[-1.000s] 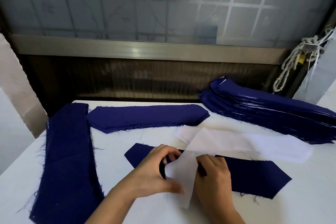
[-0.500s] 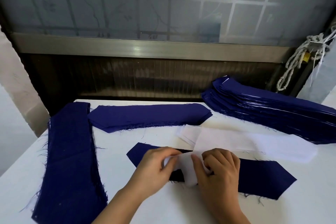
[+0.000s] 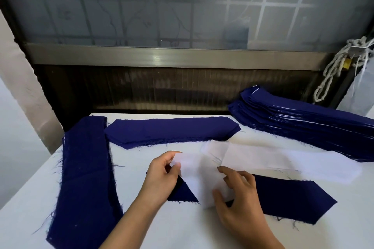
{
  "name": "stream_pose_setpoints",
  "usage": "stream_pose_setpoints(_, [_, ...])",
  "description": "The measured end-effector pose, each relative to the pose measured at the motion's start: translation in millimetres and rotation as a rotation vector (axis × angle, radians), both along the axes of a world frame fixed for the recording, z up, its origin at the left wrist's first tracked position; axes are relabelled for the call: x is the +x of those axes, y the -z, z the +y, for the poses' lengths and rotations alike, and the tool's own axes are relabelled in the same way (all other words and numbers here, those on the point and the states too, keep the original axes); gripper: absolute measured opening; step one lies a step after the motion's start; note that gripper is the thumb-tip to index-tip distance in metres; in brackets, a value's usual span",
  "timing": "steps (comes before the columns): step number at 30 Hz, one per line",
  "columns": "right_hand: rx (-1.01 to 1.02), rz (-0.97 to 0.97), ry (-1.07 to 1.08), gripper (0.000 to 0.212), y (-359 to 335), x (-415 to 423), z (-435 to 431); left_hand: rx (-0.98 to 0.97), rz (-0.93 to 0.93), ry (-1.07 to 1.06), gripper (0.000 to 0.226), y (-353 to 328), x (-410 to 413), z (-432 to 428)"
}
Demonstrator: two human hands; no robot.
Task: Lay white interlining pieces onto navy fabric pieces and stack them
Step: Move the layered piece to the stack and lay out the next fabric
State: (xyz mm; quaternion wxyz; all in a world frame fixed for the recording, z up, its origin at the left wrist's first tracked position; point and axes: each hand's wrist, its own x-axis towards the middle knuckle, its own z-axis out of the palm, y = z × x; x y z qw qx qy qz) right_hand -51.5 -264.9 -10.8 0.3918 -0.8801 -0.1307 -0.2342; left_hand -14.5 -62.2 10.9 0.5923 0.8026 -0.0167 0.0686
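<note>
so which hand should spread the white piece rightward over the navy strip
Likely the right hand: it touches the white interlining piece beside the bare navy fabric piece; the left hand pinches its left end.

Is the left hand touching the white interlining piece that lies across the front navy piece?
Touching. The head view shows the left hand pinching the upper left corner of the white interlining piece between thumb and fingers.
</note>
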Motion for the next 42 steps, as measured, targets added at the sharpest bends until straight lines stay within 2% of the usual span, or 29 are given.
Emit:
stream_pose_setpoints(3, [-0.108,-0.192,-0.057,0.013,-4.4,-1.5,0.7,-0.068,-0.087,-0.069,0.057,-1.0,0.0,-0.5])
stream_pose_setpoints(4, [-0.145,-0.242,-0.112,0.009,-5.9,-3.2,0.5,-0.098,-0.128,-0.111,0.062,-1.7,0.3,-1.2])
stream_pose_setpoints(6, [-0.212,-0.271,-0.219,0.032,-9.9,-7.7,1.6,-0.166,-0.176,-0.191,0.067,-3.1,1.7,-0.2])
stream_pose_setpoints(8, [-0.294,-0.284,-0.281,0.044,-13.3,-11.4,3.6,-0.258,-0.171,-0.231,0.067,-2.8,4.8,3.4])
stream_pose_setpoints(11, [-0.388,-0.324,-0.324,0.050,-15.8,-15.1,9.3,-0.484,-0.078,-0.198,0.052,-2.4,7.2,7.2])
stream_pose_setpoints(13, [-0.420,-0.324,-0.337,0.046,-15.9,-17.4,11.3,-0.619,0.040,-0.156,0.042,-4.6,6.0,8.2])
stream_pose_setpoints(15, [-0.383,-0.254,-0.351,0.034,-16.4,-19.4,11.3,-0.713,0.154,-0.088,0.037,-7.5,4.4,10.7])
stream_pose_setpoints(19, [-0.082,-0.022,-0.320,0.016,-20.2,-13.9,18.4,-0.962,0.278,0.150,0.027,-12.0,4.7,17.5])
stream_pose_setpoints(20, [-0.040,0.018,-0.293,0.018,-22.0,-8.7,22.6,-1.018,0.292,0.215,0.024,-12.5,3.3,18.3])
stream_pose_setpoints(22, [-0.027,0.112,-0.282,0.051,-29.1,1.5,33.0,-1.091,0.321,0.315,0.020,-14.4,0.3,19.0])
stream_pose_setpoints(24, [-0.003,0.315,-0.389,0.079,-37.1,9.6,44.5,-1.096,0.359,0.327,0.019,-19.9,-4.2,17.5])
stream_pose_setpoints(26, [0.000,0.468,-0.504,0.082,-40.7,17.8,54.6,-1.062,0.473,0.208,0.016,-26.0,-6.1,16.3])
stream_pose_setpoints(28, [-0.106,0.468,-0.517,0.053,-42.0,24.6,57.5,-1.100,0.543,0.100,0.020,-26.3,-4.5,18.1])
stream_pose_setpoints(30, [-0.266,0.347,-0.444,0.009,-41.1,29.6,51.2,-1.040,0.445,0.015,0.026,-21.0,-1.5,22.9])
stream_pose_setpoints(32, [-0.341,0.307,-0.375,0.015,-45.2,31.1,35.8,-1.121,0.379,-0.028,0.015,-18.5,-1.3,25.5])
stream_pose_setpoints(36, [-0.566,0.234,-0.287,0.020,-62.0,31.5,-7.7,-1.333,0.319,0.053,0.015,-22.2,-3.0,25.3])
stream_pose_setpoints(38, [-0.676,0.195,-0.229,0.014,-69.4,31.0,-31.7,-1.319,0.290,0.034,0.029,-22.8,-0.6,27.2])
stream_pose_setpoints(40, [-0.770,0.200,-0.121,0.021,-73.2,28.1,-54.4,-1.311,0.263,-0.011,0.040,-19.8,2.0,28.7])
stream_pose_setpoints(42, [-0.817,0.209,-0.003,0.021,-75.5,25.0,-74.6,-1.290,0.239,-0.061,0.034,-19.1,3.5,29.8])
